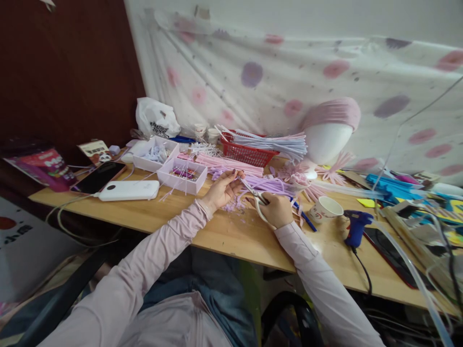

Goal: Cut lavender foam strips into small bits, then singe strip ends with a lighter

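My right hand [277, 210] is closed round the handles of a pair of scissors [261, 207], whose blades point up and left. Just at the blade tips, my left hand [224, 189] pinches thumb and forefinger together; whatever lies between them is too small to make out. Below the hands, small purple fuzzy clippings [235, 206] are scattered on the wooden table [224, 236]. Behind them lies a bundle of purple pipe cleaners [269, 184], with pink pipe cleaners [235, 165] farther back.
At the left are two white boxes [191, 187] of small parts, a power bank [129, 190] and a phone [99, 177]. A red basket [249, 155] stands behind. To the right are a paper cup [326, 209], a blue glue gun [356, 227] and a white head form [321, 142].
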Motion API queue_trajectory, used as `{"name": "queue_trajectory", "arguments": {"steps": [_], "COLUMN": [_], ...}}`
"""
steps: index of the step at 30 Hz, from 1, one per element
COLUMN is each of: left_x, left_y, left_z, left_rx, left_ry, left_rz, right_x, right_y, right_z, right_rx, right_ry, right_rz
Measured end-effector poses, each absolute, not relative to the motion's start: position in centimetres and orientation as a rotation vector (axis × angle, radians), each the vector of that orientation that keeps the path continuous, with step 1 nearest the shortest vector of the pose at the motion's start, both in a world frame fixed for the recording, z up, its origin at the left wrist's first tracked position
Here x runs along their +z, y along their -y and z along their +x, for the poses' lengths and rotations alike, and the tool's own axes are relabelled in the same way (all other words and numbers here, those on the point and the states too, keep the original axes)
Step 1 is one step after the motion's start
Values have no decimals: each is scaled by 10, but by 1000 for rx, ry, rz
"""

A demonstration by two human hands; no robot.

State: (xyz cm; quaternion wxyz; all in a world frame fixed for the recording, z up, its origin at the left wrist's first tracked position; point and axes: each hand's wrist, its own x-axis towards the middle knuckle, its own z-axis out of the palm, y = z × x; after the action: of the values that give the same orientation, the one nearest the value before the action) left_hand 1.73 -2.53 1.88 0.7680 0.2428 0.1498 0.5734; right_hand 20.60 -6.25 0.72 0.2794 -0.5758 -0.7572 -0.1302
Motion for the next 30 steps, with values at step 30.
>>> {"name": "queue_trajectory", "arguments": {"steps": [30], "left_x": [23], "left_y": [25], "left_z": [14], "left_rx": [1333], "left_ry": [-402], "left_rz": [523], "right_x": [12], "right_y": [65], "right_z": [209], "right_rx": [-591], "right_ry": [2060], "right_rz": [-1638]}}
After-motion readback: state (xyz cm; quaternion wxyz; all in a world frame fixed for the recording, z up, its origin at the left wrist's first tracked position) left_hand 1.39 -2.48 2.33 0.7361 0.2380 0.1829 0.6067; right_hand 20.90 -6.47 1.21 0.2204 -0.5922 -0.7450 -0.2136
